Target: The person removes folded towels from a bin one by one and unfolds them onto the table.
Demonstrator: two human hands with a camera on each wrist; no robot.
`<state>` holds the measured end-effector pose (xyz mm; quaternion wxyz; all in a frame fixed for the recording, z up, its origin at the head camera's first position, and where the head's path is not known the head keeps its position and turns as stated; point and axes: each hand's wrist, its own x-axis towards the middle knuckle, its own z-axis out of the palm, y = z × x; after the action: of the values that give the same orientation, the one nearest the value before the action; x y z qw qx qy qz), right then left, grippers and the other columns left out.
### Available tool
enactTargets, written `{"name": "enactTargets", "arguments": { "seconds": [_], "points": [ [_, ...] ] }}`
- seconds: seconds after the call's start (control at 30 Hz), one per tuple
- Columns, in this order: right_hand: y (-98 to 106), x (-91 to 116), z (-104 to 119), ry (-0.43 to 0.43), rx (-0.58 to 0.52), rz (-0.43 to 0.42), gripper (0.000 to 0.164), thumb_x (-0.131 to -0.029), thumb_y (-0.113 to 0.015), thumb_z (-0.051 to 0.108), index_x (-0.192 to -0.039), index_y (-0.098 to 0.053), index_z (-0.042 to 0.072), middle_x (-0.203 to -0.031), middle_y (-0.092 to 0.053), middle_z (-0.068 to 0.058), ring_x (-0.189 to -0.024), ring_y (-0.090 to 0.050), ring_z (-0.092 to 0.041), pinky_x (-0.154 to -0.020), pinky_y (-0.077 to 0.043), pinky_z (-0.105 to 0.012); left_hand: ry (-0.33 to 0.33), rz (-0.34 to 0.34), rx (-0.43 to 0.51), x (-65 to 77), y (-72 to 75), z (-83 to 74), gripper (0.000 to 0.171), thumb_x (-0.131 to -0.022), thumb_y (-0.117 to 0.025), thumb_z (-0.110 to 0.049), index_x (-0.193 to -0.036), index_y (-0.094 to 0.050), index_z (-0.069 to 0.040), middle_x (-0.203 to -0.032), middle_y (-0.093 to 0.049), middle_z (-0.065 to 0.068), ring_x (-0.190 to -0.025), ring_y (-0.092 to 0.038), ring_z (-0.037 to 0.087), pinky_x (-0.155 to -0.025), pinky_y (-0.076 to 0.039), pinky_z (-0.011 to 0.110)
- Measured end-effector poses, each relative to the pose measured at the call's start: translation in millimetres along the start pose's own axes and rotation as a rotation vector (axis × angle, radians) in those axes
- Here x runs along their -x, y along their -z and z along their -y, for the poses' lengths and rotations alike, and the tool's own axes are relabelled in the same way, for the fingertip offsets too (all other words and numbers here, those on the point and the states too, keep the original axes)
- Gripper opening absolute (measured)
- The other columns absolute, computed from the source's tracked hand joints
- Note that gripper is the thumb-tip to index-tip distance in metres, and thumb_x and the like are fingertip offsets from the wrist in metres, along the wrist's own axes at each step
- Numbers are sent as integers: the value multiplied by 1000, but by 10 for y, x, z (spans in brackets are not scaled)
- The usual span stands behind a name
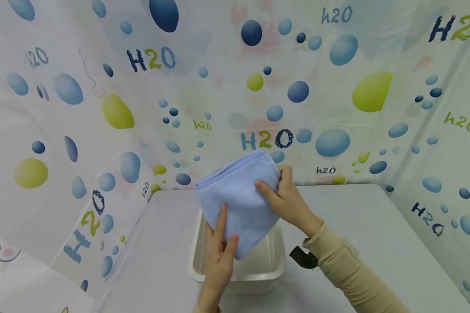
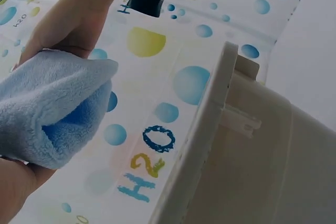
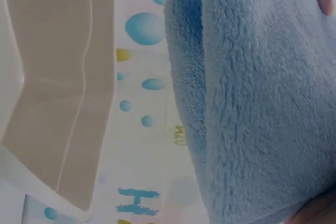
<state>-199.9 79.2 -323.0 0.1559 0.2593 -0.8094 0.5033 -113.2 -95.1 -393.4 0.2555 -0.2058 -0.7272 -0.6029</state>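
Blue cloth (image 1: 243,202), folded into layers, is up in the air between your two hands, over the white basin (image 1: 258,283) and apart from its rim. Your right hand (image 1: 291,202) has a closed grip on the cloth's upper right side, thumb on the near face and fingers at the edge. Your left hand (image 1: 219,261) grips the lower left part, its thumb and one finger showing in front. The basin stands on the table (image 1: 348,204), before a bubble-print backdrop (image 1: 219,95); a beige sleeve (image 1: 352,269) covers your right forearm.
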Motion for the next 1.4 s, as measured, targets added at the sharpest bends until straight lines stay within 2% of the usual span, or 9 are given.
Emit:
{"name": "enactTargets", "arguments": {
  "seconds": [0.17, 0.27, 0.4, 0.57, 0.67, 0.87, 1.0, 1.27, 1.4],
  "points": [
    [86, 60, -115, 3, -121, 12, 44, -92, -56, 13, -119, -23, 2, -117, -48, -21, -101, -52, -28, -84, -44, -41, 158, -9, 8, -62, -49, -8, 63, -93, -49, -4, -149, -23, -19, -156, -7, 6, -134, -27, 22, -103, -33, 37],
    [154, 110, -176, 7, -179, 47, 51, -92, -55, 7, -130, -21, 6, -124, -47, -23, -108, -52, -30, -88, -44, -48, 192, 0, 10, -101, -72, 3, 67, -92, -53, -7, -149, -23, -23, -155, -10, 7, -132, -28, 27, -102, -30, 50],
    [252, 198, -257, -3, -131, 89, 55, -92, -56, 9, -139, -28, 16, -138, -40, -19, -118, -47, -28, -95, -40, -50, 207, 17, 25, -145, -114, 19, 72, -88, -61, -11, -148, -24, -27, -155, -9, 8, -135, -24, 31, -103, -25, 57],
    [384, 311, -378, 16, 11, 79, 40, -90, -59, 11, -129, -50, 18, -127, -51, -6, -111, -47, -13, -92, -42, -26, 232, 64, 47, -173, -207, 36, 74, -86, -64, -14, -147, -26, -30, -154, -12, 10, -131, -30, 31, -101, -31, 53],
    [470, 364, -441, 6, 55, 61, 35, -90, -60, 11, -124, -56, 16, -119, -54, -5, -106, -47, -4, -86, -41, -16, 246, 101, 51, -179, -270, 54, 71, -86, -64, -15, -146, -29, -30, -152, -15, 9, -126, -35, 29, -97, -36, 47],
    [669, 459, -544, -110, 54, 62, 39, -90, -61, 17, -128, -53, 18, -133, -48, -5, -110, -44, 2, -84, -43, -14, 213, 150, 42, -213, -404, 75, 66, -87, -64, -15, -144, -34, -27, -151, -21, 9, -122, -39, 25, -95, -39, 36],
    [777, 541, -642, -142, 58, 55, 42, -90, -60, 17, -131, -51, 19, -138, -43, -6, -113, -41, 4, -84, -42, -12, 225, 168, 21, -205, -527, 93, 63, -87, -64, -18, -143, -37, -27, -146, -28, 8, -117, -42, 23, -92, -41, 31],
    [989, 767, -882, -213, 79, 41, 47, -91, -60, 18, -136, -48, 21, -133, -41, 13, -112, -40, 8, -81, -42, -9, 218, 215, -70, -203, -838, 80, 62, -86, -62, -17, -143, -39, -24, -144, -32, 7, -118, -46, 25, -92, -43, 34],
    [1101, 860, -1020, -184, 47, 10, 47, -90, -59, 10, -135, -49, 15, -129, -44, 11, -112, -42, 6, -83, -39, -6, 239, 262, -130, -198, -1015, 75, 63, -86, -60, -19, -144, -36, -28, -147, -30, 9, -124, -44, 27, -94, -44, 39]
  ]
}}
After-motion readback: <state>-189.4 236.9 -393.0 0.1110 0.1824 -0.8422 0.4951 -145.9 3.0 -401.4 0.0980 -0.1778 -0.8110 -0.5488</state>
